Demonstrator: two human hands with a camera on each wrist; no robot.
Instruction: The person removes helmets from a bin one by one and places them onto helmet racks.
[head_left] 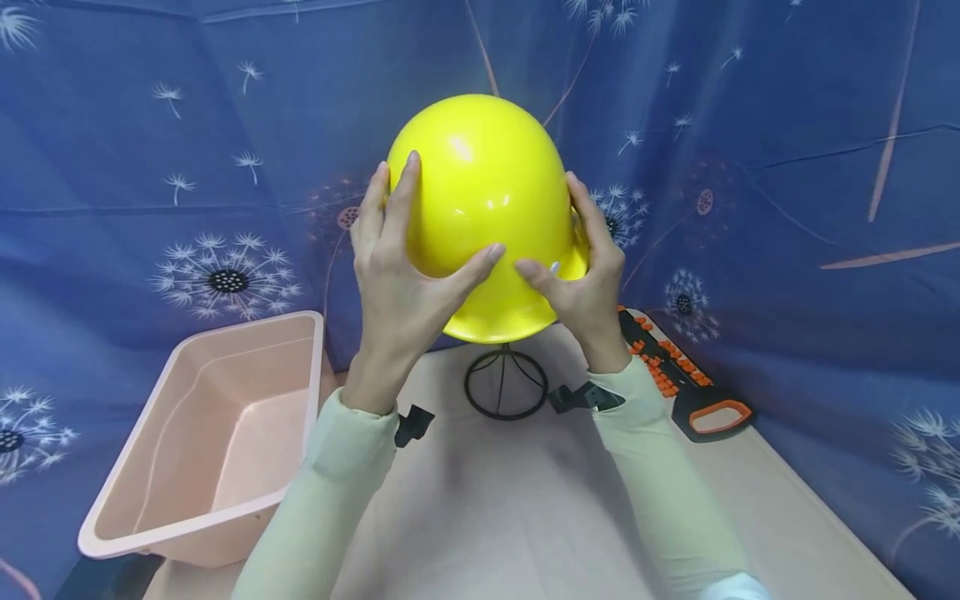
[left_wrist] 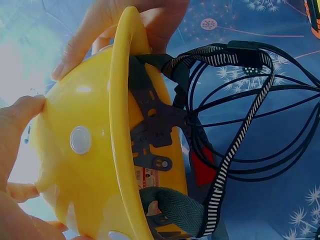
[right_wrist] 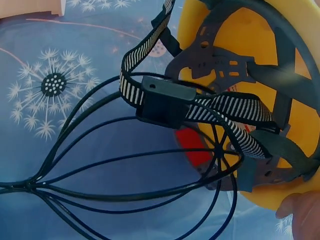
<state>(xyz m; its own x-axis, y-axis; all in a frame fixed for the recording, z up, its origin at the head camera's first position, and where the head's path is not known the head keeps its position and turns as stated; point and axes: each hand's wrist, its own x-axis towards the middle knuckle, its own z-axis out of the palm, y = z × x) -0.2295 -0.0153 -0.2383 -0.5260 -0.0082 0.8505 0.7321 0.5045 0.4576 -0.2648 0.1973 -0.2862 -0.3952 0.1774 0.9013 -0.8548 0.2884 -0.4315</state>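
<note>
A yellow hard hat point(head_left: 487, 200) is held up between both hands, over a black wire stand point(head_left: 506, 418). My left hand point(head_left: 397, 279) grips its left side, fingers spread over the shell and thumb across the front. On the right side, my right hand point(head_left: 588, 287) holds it near the brim. Dark suspension straps point(right_wrist: 230, 67) line the inside of the hat. A black-and-white striped chin strap point(left_wrist: 239, 135) with a black buckle point(right_wrist: 165, 102) hangs beside the stand's wire cage. Whether the cage touches the hat's inside, I cannot tell.
To the left stands a pink plastic basin point(head_left: 202, 525). A black and orange handled tool point(head_left: 716, 412), with orange pieces on its long part, lies at the table's right edge. Blue dandelion-print cloth point(head_left: 225, 167) surrounds the pale table point(head_left: 480, 517).
</note>
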